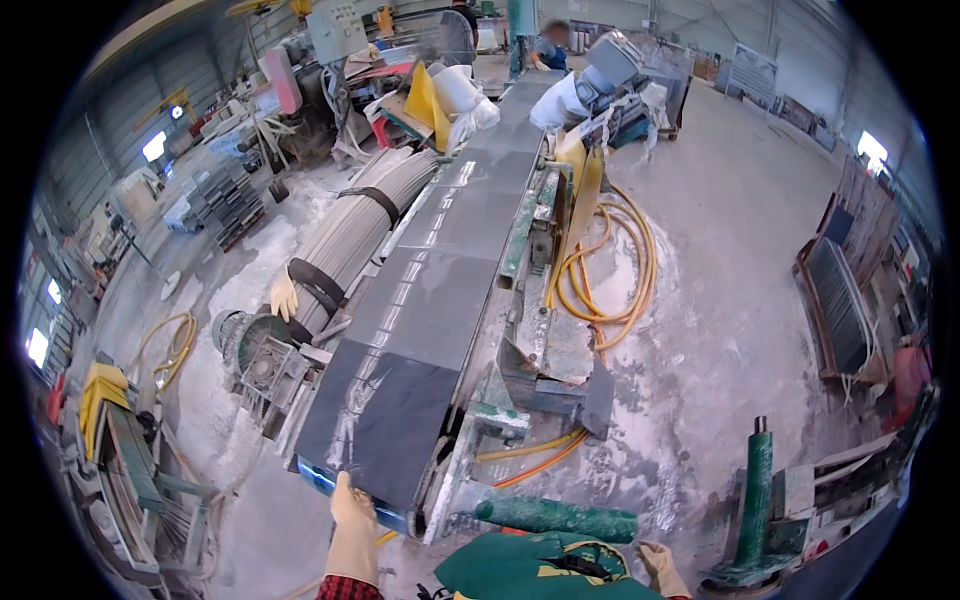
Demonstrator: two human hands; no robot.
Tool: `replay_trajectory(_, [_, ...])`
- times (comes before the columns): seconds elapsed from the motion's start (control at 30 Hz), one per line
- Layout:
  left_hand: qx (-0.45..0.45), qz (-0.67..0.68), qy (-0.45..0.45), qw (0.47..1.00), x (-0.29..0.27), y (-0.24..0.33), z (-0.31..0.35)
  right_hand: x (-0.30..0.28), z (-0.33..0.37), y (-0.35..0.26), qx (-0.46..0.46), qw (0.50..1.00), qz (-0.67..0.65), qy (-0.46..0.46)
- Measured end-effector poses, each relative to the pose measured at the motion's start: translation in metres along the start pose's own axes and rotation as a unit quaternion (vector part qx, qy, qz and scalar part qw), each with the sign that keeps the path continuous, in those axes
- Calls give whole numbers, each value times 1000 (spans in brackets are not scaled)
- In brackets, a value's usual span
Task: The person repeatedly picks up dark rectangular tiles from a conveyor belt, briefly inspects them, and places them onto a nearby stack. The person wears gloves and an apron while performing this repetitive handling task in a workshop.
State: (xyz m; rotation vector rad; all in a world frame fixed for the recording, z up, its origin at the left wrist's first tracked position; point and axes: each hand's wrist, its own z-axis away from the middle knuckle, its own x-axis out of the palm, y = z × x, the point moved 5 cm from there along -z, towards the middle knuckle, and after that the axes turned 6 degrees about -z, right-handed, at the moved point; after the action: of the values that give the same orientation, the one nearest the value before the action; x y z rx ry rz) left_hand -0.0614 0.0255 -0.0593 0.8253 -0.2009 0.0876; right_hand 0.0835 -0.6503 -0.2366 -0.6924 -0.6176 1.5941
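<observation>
Apparently the gloved left hand [354, 512] has its fingers bunched at the dark slab [395, 420]'s near edge, lower centre; pinching or merely touching, cannot tell. Right hand [664, 570], bottom right of centre: finger state unclear. Slab lies on the conveyor [517, 250]'s near end, not lifted off; grey slabs [440, 300] line up behind toward top centre, so most handling seems left.

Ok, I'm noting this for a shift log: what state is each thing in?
Left hand: gloved, at the slab's near edge
Right hand: gloved, away from the slab
Dark slab: flat, shiny in a streak
Long bundle: strapped with dark bands
Loose glove: draped on the bundle
Right-side yellow hose: coiled on the floor
Green post: upright
</observation>
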Motion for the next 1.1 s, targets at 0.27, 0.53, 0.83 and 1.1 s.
replay_trajectory(0.27, [77,149,-137,976,44,64,65,-40,16,-15,-48,994,88,40])
replay_trajectory(0.53, [-78,151,-285,943,90,68,85,-1,6,-46,-80,985,155,-6])
replay_trajectory(0.83, [43,48,-322,944,69,99,106,24,65,-115,-136,985,105,16])
replay_trajectory(1.1, [-15,-25,-412,911,62,97,118,95,92,-178,-194,980,41,-37])
